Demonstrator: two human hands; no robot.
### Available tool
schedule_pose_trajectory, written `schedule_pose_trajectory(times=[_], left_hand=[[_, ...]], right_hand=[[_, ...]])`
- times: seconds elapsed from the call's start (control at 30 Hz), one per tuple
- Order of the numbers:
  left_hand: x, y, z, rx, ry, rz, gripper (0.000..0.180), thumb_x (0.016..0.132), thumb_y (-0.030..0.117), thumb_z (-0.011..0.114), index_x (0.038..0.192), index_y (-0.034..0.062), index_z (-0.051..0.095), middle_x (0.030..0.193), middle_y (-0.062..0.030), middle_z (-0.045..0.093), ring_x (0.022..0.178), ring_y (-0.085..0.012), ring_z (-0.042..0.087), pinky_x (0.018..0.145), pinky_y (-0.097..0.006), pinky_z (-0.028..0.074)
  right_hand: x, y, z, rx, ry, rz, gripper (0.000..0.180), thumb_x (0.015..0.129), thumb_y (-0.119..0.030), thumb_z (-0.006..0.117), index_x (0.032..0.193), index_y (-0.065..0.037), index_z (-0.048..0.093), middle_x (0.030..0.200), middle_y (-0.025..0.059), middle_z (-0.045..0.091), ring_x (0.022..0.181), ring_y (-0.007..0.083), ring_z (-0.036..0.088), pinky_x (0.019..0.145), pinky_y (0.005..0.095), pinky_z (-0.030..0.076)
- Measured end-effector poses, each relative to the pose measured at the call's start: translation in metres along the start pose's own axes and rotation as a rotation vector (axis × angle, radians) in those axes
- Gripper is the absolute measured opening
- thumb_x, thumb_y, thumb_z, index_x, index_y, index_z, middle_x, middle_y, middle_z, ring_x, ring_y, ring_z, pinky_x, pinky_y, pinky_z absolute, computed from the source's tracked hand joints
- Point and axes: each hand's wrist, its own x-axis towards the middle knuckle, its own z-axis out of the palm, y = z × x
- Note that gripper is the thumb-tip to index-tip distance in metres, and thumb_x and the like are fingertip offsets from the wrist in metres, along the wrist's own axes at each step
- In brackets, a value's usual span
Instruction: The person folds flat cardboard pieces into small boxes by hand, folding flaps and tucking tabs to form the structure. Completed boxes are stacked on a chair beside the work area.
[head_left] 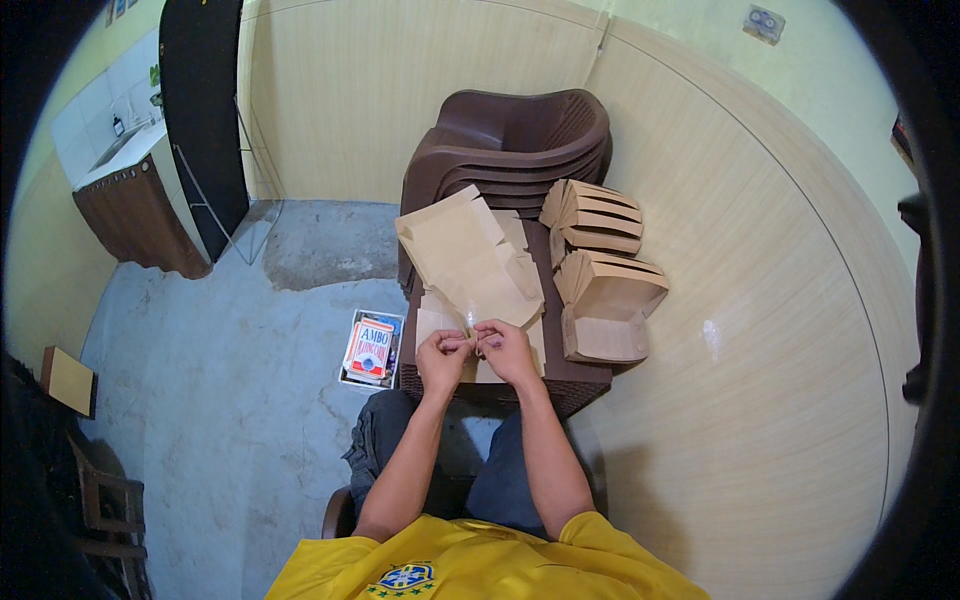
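A flat brown cardboard box blank (468,245) lies slanted on a dark brown woven-look table (585,377), with other cardboard sheets under it. At the blank's near end, my left hand (444,360) and my right hand (507,352) almost meet. Both have their fingertips pinched together on its narrow edge or flap. The fingers partly cover the exact spot they grip. Just right of the blank stands a folded open cardboard box (608,312), and behind it sit several nested folded boxes (597,218).
Stacked brown plastic chairs (510,140) stand behind the table, against the panelled wall (760,300). On the floor left of the table is a white bin (346,372) holding a red-and-white printed packet (373,346). A curtained sink counter (140,215) is at far left.
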Motion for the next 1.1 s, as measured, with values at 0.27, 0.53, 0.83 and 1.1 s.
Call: schedule_pose_trajectory(times=[0.27,0.53,0.83,1.1], left_hand=[[-0.001,0.0,-0.011,-0.021,-0.093,-0.029,0.028,0.088,0.007,0.087,0.11,-0.0053,0.075,0.093,-0.0122,0.08,0.084,-0.0143,0.076,0.074,-0.028,0.06],[-0.019,0.011,-0.005,0.199,0.169,0.353,0.023,0.097,0.012,0.078,0.109,-0.005,0.069,0.103,-0.0193,0.074,0.088,-0.0318,0.076,0.077,-0.042,0.061],[-0.014,0.002,-0.008,0.482,0.127,0.654,0.014,0.099,0.005,0.07,0.106,-0.0017,0.061,0.104,-0.0207,0.065,0.088,-0.0434,0.07,0.075,-0.05,0.058],[-0.013,-0.002,0.0,0.575,0.133,0.55,0.016,0.1,0.008,0.07,0.105,-0.0003,0.058,0.1,-0.0221,0.063,0.086,-0.0467,0.069,0.073,-0.055,0.055]], right_hand=[[-0.002,-0.018,-0.002,-0.036,-0.068,0.044,0.027,0.091,0.002,0.077,0.118,0.002,0.076,0.099,0.0107,0.079,0.085,0.0146,0.075,0.077,0.0301,0.061],[0.009,-0.025,0.009,-0.119,-0.047,0.057,0.02,0.087,-0.008,0.082,0.105,-0.001,0.076,0.092,0.0107,0.08,0.082,0.0173,0.077,0.074,0.0332,0.061],[0.014,-0.014,0.01,-0.126,-0.062,0.058,0.017,0.089,-0.006,0.082,0.103,-0.001,0.073,0.085,0.0069,0.076,0.079,0.0133,0.072,0.072,0.0293,0.058],[0.018,-0.003,0.01,-0.024,-0.088,0.106,0.017,0.089,-0.005,0.082,0.103,0.0,0.073,0.087,0.007,0.075,0.081,0.013,0.071,0.072,0.0289,0.059]])
